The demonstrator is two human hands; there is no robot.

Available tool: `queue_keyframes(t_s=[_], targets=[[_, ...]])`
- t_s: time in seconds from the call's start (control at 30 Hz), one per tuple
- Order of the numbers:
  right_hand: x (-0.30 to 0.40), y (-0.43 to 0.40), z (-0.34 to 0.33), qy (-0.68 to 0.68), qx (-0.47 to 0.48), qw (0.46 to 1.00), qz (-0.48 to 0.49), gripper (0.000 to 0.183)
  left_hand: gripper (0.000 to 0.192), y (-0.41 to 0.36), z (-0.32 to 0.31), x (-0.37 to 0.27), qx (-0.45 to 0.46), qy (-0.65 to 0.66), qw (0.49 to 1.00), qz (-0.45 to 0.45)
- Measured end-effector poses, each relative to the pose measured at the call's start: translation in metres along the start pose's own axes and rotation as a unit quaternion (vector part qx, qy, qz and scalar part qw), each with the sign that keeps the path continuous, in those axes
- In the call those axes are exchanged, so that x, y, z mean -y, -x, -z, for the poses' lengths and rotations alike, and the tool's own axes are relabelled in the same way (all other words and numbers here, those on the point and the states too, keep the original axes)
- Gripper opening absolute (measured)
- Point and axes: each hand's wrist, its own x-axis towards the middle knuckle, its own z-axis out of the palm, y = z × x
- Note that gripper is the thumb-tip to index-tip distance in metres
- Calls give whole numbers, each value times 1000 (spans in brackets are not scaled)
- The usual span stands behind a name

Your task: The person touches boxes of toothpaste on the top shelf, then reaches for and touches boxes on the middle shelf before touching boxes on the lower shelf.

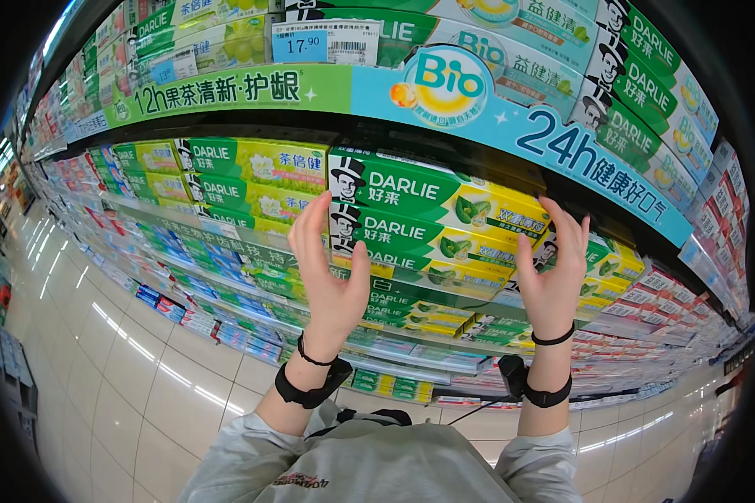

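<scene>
Both my hands are raised at a shelf of stacked Darlie toothpaste boxes. My left hand [331, 270] is at the left end of a green and yellow toothpaste box [409, 188], its fingertips by the printed hat figure and its thumb lower, in front of the stack. At the right end of that stack is my right hand [550, 264], fingers up beside the top box's corner and thumb in front of the lower box. The top box rests on another like it [402, 232]. Whether the fingertips press on the cardboard is hard to tell.
Light-green toothpaste boxes [258, 163] stand to the left, red and white boxes [660, 286] to the right. A shelf edge with a printed strip [528, 119] overhangs the stack. Lower shelves and a tiled floor [132, 352] lie below.
</scene>
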Motion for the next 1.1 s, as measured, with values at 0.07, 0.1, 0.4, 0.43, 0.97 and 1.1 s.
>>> queue_keyframes(t_s=[0.07, 0.1, 0.4, 0.43, 0.97, 1.1], targets=[[-1, 1, -2, -5, -3, 1000, 2, 43, 62, 1, 3, -3, 19, -11, 1000, -6], [-2, 2, -2, -8, -8, 1000, 1, 43, 62, 2, 4, -4, 19, -10, 1000, -6], [-1, 1, 0, 0, -17, 1000, -1, 44, 64, 2, 7, -6, 34, 32, 999, 14], [2, 1, 0, -1, -16, 1000, -2, 44, 65, 2, 7, -4, 36, 39, 998, 15], [-5, 137, -10, -243, 114, 953, -139, 12, 31, 75, 29, 23, 96, 94, 984, 116], [-44, 200, -18, -208, 266, 912, -233, 11, 21, 95, 38, 39, 313, 55, 928, 193]])
